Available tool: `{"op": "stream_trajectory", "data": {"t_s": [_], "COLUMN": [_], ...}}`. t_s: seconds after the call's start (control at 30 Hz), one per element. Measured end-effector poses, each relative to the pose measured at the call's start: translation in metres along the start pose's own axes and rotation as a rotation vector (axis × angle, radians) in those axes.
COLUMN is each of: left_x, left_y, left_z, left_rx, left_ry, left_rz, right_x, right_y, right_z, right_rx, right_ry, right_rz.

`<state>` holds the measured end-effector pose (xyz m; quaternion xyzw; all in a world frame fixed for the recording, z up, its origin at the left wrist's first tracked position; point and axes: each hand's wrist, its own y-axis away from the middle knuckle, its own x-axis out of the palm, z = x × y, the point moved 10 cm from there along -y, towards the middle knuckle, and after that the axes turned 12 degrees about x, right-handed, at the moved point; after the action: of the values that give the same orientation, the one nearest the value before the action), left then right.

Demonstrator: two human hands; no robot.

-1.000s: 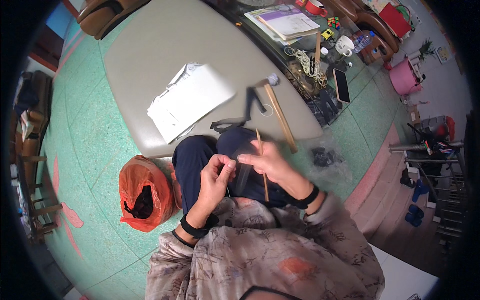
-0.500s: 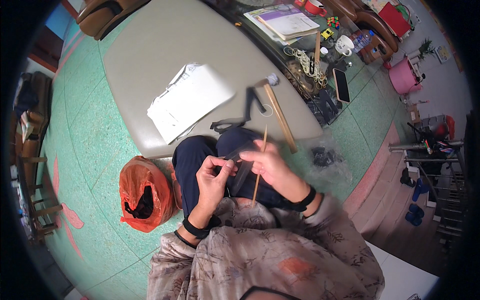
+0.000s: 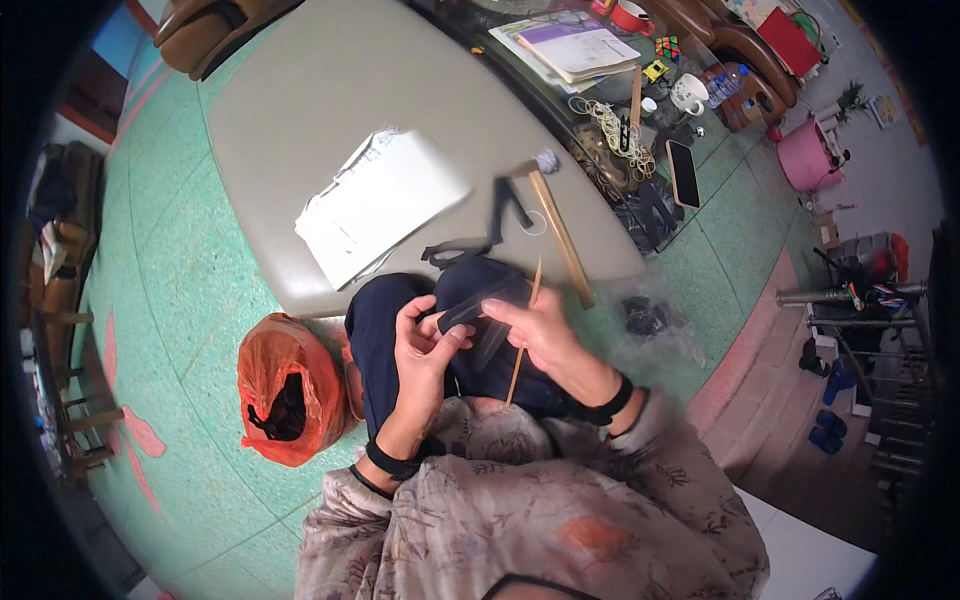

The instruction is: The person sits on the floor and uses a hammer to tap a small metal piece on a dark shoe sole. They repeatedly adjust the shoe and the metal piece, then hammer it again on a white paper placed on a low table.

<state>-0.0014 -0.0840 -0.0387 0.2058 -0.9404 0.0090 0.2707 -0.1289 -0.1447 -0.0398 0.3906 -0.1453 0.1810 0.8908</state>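
Over my lap, my left hand (image 3: pixel 422 345) pinches one end of a dark, thin strip (image 3: pixel 463 313) between thumb and fingers. My right hand (image 3: pixel 543 330) grips the strip's other end with its thumb on top. A translucent plastic piece (image 3: pixel 490 346) hangs below the strip; whether it is part of the strip I cannot tell. A slender wooden stick (image 3: pixel 515 378) is also held in my right hand, running through the fingers with its pointed tip (image 3: pixel 539 268) upward. Beyond my knees lie black fabric strips (image 3: pixel 498 212) on the beige padded surface (image 3: pixel 330 70).
White papers (image 3: pixel 380 210) and a long wooden strip (image 3: pixel 562 235) rest on the padded surface. An orange plastic bag (image 3: pixel 310 350) stands on the floor at left. The glass table at right carries a phone (image 3: pixel 683 172), a tangle of cord (image 3: pixel 612 130), a mug (image 3: pixel 689 93) and notebooks (image 3: pixel 575 45).
My left fingers have lifted and spread a little along the dark strip, so more of it shows. The right hand has shifted slightly, and the stick with it.
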Motion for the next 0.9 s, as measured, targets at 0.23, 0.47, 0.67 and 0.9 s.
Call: {"op": "stream_trajectory", "data": {"t_s": [0.23,0.47,0.67,0.9], "left_x": [-0.009,-0.009,-0.011,-0.010], "left_y": [0.003,-0.001,0.001,-0.002], "left_z": [0.017,0.008,0.007,0.010], "left_rx": [-0.165,-0.052,-0.057,-0.111], "left_ry": [0.139,0.168,0.125,-0.066], "left_rz": [-0.084,-0.124,-0.192,-0.023], "right_x": [0.006,0.013,0.011,0.006], "right_y": [0.000,0.001,-0.003,-0.005], "right_z": [-0.003,-0.003,-0.013,-0.014], "right_rx": [-0.014,0.022,0.006,0.015], "right_ry": [-0.060,-0.083,-0.129,-0.065], "right_rz": [-0.005,0.021,-0.023,-0.056]}}
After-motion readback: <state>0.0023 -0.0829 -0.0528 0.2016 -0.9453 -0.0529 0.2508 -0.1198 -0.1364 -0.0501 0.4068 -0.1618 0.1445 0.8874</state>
